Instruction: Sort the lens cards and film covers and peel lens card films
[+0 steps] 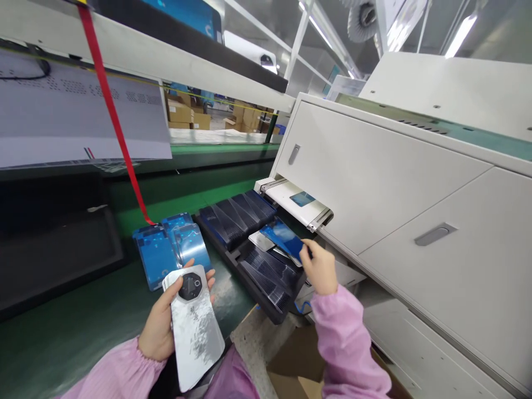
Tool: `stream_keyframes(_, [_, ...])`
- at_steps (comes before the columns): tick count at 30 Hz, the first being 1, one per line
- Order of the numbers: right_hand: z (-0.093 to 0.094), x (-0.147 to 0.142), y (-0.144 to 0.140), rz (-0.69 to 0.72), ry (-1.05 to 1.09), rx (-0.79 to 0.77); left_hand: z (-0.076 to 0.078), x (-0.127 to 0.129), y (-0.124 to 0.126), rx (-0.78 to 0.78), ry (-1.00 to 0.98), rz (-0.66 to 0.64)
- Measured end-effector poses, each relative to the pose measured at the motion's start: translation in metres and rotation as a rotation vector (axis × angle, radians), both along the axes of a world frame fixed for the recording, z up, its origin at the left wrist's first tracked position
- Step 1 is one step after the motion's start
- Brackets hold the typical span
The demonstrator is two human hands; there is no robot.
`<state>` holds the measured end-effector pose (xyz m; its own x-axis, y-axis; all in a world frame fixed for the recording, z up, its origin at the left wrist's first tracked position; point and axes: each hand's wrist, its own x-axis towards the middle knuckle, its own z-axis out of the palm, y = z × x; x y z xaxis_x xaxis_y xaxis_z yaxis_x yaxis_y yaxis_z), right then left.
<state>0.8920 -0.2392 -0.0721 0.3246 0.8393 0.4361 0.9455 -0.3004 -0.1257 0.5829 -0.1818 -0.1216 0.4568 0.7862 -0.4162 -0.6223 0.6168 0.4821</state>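
My left hand (160, 321) is closed round a stack of white phone back covers (197, 332); the top one has a dark camera area and a grey printed pattern. Over a black slotted tray (272, 310), my right hand (322, 269) pinches the near end of a blue glossy phone-shaped panel (285, 237). Partly under that panel lies a white cover (261, 240). Beyond my left hand, blue film-covered panels (158, 257) lie on the green work surface, one of them curving upward.
A white machine (374, 172) fills the right side. From its slot sticks out a short white conveyor (286, 199) carrying a blue panel (302, 198). A red strap (108, 105) hangs at the left, near a black tray (54, 238). An open cardboard box (299, 354) stands below.
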Motion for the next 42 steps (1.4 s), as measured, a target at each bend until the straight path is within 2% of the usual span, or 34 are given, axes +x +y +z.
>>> stream_keyframes(2, [-0.008, -0.049, -0.011, 0.219, -0.068, 0.273, 0.003, 0.014, 0.001, 0.010, -0.020, 0.031])
stream_keyframes(3, [-0.015, -0.076, -0.016, 0.365, -0.087, 0.324, 0.005, 0.020, 0.001, 0.000, -0.035, 0.041])
stream_keyframes(5, [-0.027, -0.125, -0.025, 0.590, -0.029, 0.332, 0.007, 0.031, 0.002, -0.048, -0.067, 0.037])
stream_keyframes(7, [-0.032, -0.156, -0.030, 0.742, 0.062, 0.227, 0.007, 0.035, 0.005, -0.107, -0.081, 0.024])
stream_keyframes(9, [-0.027, -0.160, -0.028, 0.919, 0.161, 0.073, 0.006, 0.033, 0.007, -0.157, -0.051, 0.016])
stream_keyframes(11, [-0.016, -0.135, -0.016, 1.035, 0.282, -0.043, 0.003, 0.026, 0.008, -0.197, 0.002, 0.000])
stream_keyframes(12, [-0.010, -0.114, -0.007, 1.027, 0.347, -0.081, 0.001, 0.021, 0.009, -0.209, 0.024, -0.006])
stream_keyframes(13, [-0.006, -0.089, 0.005, 0.901, 0.384, -0.089, -0.001, 0.016, 0.009, -0.217, 0.039, -0.006])
stream_keyframes(15, [-0.004, -0.038, 0.031, 0.478, 0.352, -0.121, -0.005, 0.007, 0.007, -0.231, 0.043, -0.008])
stream_keyframes(16, [-0.007, -0.015, 0.043, 0.297, 0.328, -0.196, -0.006, 0.004, 0.007, -0.241, 0.042, -0.017])
stream_keyframes(18, [-0.019, 0.020, 0.062, 0.188, 0.332, -0.266, -0.009, -0.001, 0.004, -0.267, 0.047, -0.058])
stream_keyframes(21, [-0.034, 0.046, 0.073, 0.136, 0.367, -0.294, -0.011, -0.003, 0.002, -0.265, 0.070, -0.071])
stream_keyframes(23, [-0.033, 0.056, 0.070, 0.101, 0.398, -0.231, -0.010, -0.002, 0.003, -0.250, 0.067, -0.062])
stream_keyframes(25, [-0.022, 0.061, 0.061, 0.063, 0.441, -0.111, -0.008, -0.001, 0.004, -0.225, 0.057, -0.053])
stream_keyframes(28, [-0.001, 0.055, 0.046, 0.058, 0.539, 0.043, -0.007, 0.001, 0.006, -0.164, 0.016, -0.043])
stream_keyframes(30, [0.003, 0.032, 0.036, 0.126, 0.681, 0.090, -0.007, 0.005, 0.005, -0.124, -0.028, -0.053])
stream_keyframes(31, [0.001, 0.014, 0.030, 0.178, 0.790, 0.102, -0.007, 0.008, 0.004, -0.104, -0.057, -0.065])
stream_keyframes(33, [-0.011, -0.033, 0.019, 0.316, 1.137, 0.128, -0.009, 0.014, 0.001, -0.066, -0.133, -0.078])
stream_keyframes(35, [-0.028, -0.083, 0.006, 0.445, 1.341, 0.048, -0.010, 0.020, -0.003, -0.053, -0.230, -0.077])
stream_keyframes(37, [-0.041, -0.123, -0.004, 0.565, 1.281, -0.076, -0.010, 0.024, -0.006, -0.051, -0.303, -0.057])
stream_keyframes(39, [-0.041, -0.139, -0.009, 0.633, 1.042, -0.147, -0.009, 0.023, -0.007, -0.065, -0.309, -0.033])
stream_keyframes(40, [-0.037, -0.136, -0.008, 0.672, 0.919, -0.184, -0.009, 0.021, -0.006, -0.079, -0.288, -0.021])
stream_keyframes(42, [-0.023, -0.108, 0.000, 0.711, 0.721, -0.262, -0.008, 0.013, -0.003, -0.134, -0.220, -0.007])
